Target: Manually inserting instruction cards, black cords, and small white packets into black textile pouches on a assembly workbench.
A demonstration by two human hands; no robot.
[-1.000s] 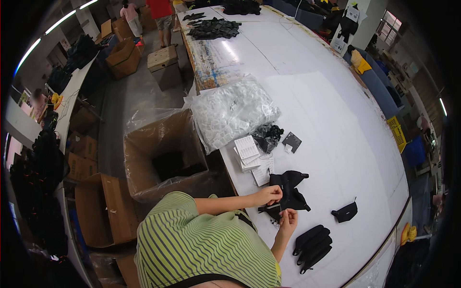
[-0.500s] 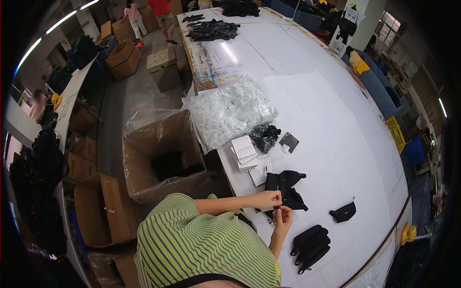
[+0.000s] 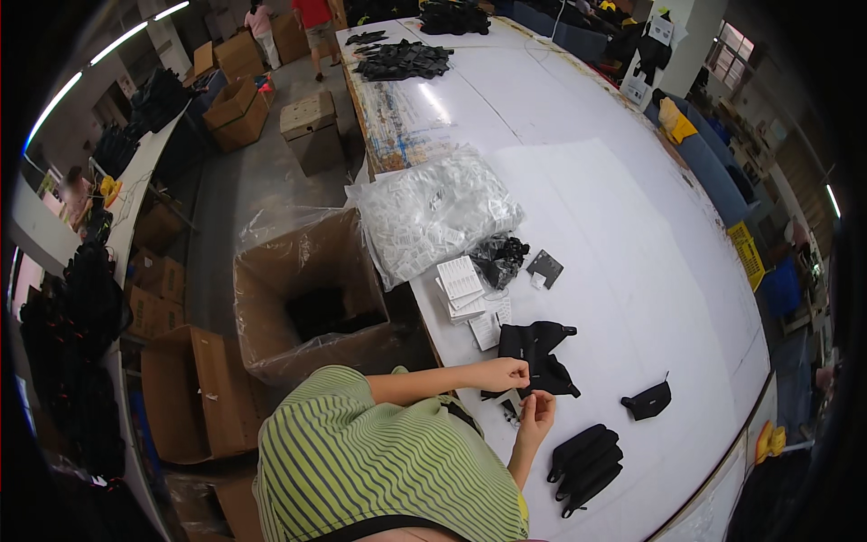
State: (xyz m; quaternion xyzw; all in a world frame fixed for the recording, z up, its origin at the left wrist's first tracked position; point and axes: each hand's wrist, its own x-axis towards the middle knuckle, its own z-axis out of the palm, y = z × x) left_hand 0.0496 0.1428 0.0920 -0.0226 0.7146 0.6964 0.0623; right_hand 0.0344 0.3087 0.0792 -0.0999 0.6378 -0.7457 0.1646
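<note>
My left hand [image 3: 508, 372] reaches in over the table's near edge, its fingers pinched together above a black fabric pouch [image 3: 542, 348] that lies flat. Just below and to the right, my right hand [image 3: 539, 410] is also in a pinch, close to the left fingertips. What either pinch holds is too small to make out. Small black and white pieces [image 3: 511, 406] lie under the hands, partly covered. A stack of black pouches [image 3: 585, 465] rests to the right of my right forearm. One single black pouch [image 3: 647, 401] lies farther right.
White printed cards [image 3: 462, 282] stand stacked beside a bag of black bits [image 3: 499, 260]. Behind them is a big clear bag of small white packets [image 3: 438, 212]. A lined cardboard box [image 3: 257, 307] stands left of the white table [image 3: 623, 244]. Two people are far off.
My right hand has drawn slightly down and away from the left one, and more of the pieces below shows. The left hand stays almost in place.
</note>
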